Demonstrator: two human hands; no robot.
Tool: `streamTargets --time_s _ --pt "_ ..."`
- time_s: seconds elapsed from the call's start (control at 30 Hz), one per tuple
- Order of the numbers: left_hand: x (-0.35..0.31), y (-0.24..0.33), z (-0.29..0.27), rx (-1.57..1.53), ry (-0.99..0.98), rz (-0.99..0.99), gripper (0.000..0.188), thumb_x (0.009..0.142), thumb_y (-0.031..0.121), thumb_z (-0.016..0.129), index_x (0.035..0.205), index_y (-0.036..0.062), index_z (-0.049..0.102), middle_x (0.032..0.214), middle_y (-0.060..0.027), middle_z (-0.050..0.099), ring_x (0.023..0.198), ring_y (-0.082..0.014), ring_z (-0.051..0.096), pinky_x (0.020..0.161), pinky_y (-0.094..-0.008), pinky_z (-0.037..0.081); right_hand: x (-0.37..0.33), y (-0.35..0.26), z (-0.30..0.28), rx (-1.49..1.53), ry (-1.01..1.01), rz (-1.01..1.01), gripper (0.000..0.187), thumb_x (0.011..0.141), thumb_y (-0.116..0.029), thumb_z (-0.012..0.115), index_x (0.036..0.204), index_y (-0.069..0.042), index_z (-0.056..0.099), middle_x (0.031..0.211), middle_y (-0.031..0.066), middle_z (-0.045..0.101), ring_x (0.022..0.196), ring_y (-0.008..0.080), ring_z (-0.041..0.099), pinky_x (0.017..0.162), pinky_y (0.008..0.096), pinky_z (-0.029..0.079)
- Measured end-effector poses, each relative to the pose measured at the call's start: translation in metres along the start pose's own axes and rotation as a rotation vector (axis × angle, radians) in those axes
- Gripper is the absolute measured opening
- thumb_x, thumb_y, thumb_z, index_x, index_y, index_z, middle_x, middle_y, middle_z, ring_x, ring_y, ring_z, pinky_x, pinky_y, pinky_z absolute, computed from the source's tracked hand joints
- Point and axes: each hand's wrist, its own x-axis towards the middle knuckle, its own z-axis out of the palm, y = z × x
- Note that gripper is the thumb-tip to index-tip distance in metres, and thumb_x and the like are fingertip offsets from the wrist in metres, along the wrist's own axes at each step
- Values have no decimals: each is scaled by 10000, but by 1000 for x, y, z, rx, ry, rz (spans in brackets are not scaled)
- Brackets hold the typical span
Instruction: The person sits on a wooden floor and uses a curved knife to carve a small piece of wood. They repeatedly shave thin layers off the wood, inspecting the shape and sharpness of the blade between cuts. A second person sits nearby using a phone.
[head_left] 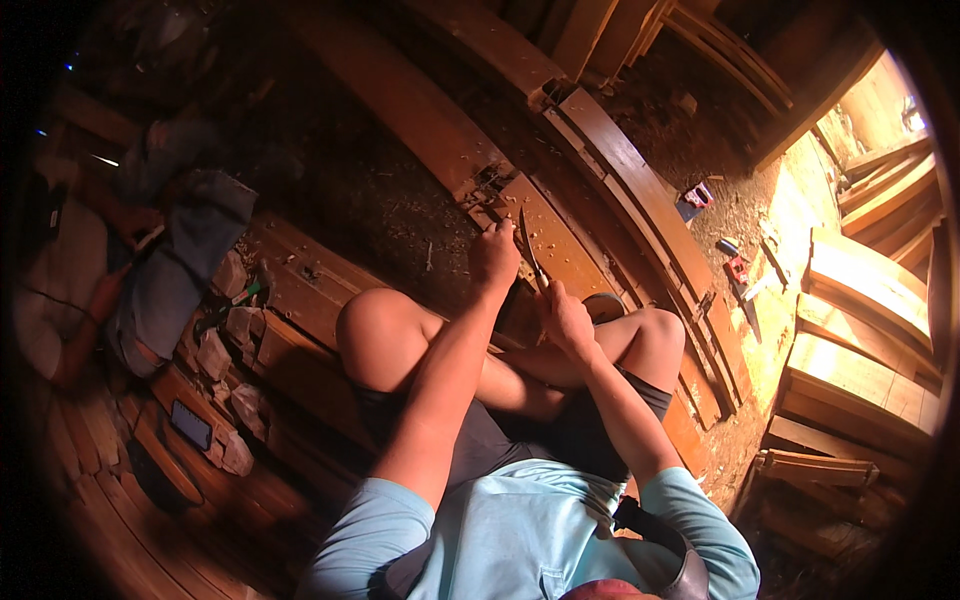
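Observation:
My right hand (567, 320) is closed round the handle of a knife (530, 243), whose narrow, slightly curved blade points away from me. Just left of the blade, my left hand (494, 258) is closed with the thumb up. What it grips, if anything, is hidden by the fingers. Both hands are over my crossed legs, in front of a long brown wooden beam (563, 230). Pale wood chips are scattered on that beam, and a rough notch (489, 180) is cut into it near my left hand.
Another long beam (612, 150) lies beyond. On the ground at right are a red-handled saw (740, 275) and another red-handled tool (697, 196). Boards (850, 365) are stacked far right. At left sits another person (180, 260) near a phone (191, 425).

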Motion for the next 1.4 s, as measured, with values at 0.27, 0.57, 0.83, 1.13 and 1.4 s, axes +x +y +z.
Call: streamTargets --time_s 0.27,0.57,0.83,1.13,1.4 --pt "-5 -1 -5 20 -59 10 154 824 36 505 936 13 607 871 -187 634 813 -368 643 683 -453 538 -3 -29 -55 470 562 -373 209 912 -227 578 1016 -52 529 794 194 641 709 366 647 619 435 495" --pt "0 -3 1 44 -42 89 182 812 19 545 983 39 604 890 -166 641 820 -368 642 682 -442 535 17 -9 -6 -4 71 63 256 853 -291 582 897 -57 488 783 279 628 804 477 608 680 559 483" --pt "-4 -7 -1 131 -5 66 160 841 57 535 982 73 608 889 -146 645 794 -371 639 640 -463 521 -7 -58 -76 687 686 -389 202 850 -94 623 1023 -65 525 683 159 588 576 346 585 550 368 455" --pt "-3 -7 -2 145 15 76 98 922 119 501 950 62 577 875 -162 635 781 -378 641 613 -457 527 12 -12 11 -52 65 58 329 887 -354 530 993 -45 497 739 243 642 731 440 640 660 532 512" --pt "0 7 -2 67 17 68 79 918 124 522 918 62 570 873 -148 632 767 -376 637 602 -460 516 11 6 6 208 -161 53 432 892 -425 525 1094 -44 546 953 252 650 959 405 623 820 490 487"
